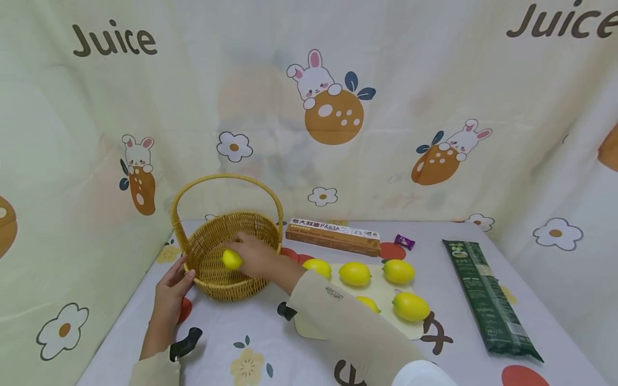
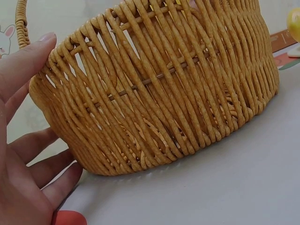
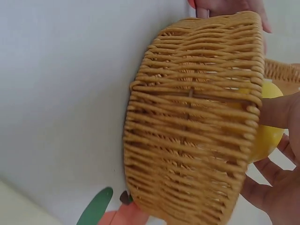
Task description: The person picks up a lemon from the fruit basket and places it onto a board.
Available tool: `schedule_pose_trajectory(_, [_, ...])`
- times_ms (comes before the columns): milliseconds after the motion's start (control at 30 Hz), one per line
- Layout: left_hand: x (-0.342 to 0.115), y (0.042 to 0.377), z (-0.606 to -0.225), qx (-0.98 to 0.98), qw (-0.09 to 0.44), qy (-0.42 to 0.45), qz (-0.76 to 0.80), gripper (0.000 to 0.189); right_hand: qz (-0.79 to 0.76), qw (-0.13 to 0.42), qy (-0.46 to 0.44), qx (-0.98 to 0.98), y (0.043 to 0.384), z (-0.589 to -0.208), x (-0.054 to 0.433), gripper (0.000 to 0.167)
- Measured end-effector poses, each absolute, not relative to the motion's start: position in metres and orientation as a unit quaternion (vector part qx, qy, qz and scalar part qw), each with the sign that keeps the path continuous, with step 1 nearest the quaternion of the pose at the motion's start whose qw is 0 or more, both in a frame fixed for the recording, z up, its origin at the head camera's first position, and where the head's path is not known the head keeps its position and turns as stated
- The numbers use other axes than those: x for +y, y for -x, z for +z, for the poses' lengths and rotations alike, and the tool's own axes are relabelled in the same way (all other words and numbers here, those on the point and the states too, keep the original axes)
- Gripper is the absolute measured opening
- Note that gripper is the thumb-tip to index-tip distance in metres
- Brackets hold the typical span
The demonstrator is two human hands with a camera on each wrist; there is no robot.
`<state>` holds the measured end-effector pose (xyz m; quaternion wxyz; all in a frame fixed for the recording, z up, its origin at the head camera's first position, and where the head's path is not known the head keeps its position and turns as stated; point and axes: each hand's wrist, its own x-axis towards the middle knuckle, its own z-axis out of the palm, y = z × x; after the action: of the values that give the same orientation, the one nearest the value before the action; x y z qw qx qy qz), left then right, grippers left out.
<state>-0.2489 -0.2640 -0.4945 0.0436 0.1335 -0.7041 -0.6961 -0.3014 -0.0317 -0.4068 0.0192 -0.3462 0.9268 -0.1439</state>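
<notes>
A wicker basket (image 1: 230,292) with a tall arched handle stands at the left of the table. My left hand (image 1: 170,295) holds its left side, thumb at the rim and the other fingers against the outer wall, as the left wrist view shows. Inside the basket's opening, my right hand (image 1: 253,256) grips a yellow lemon (image 1: 232,259). From the right wrist, that lemon (image 3: 269,136) shows beyond the rim between thumb and fingers, partly hidden by the weave (image 3: 197,108). More lemons (image 1: 354,274) lie on a pale mat (image 1: 311,328), partly behind my right sleeve.
A pasta box (image 1: 333,237) lies behind the mat, with a small purple wrapped candy (image 1: 404,242) to its right. Along the right side of the table stretches a long green packet (image 1: 492,297). A printed cloth (image 1: 270,187) hangs at the back.
</notes>
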Motion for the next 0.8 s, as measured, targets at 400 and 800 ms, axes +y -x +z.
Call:
schedule_pose_trajectory(400, [-0.266, 0.248, -0.496, -0.7, 0.045, -0.129, -0.701, 0.064, -0.179, 0.005, 0.345, 0.921, 0.28, -0.391, 0.005, 0.064])
schedule_pose_trajectory(800, [-0.265, 0.249, -0.495, -0.696, 0.047, -0.124, -0.705, 0.064, -0.198, -0.044, 0.353, 0.913, 0.254, -0.38, 0.048, 0.062])
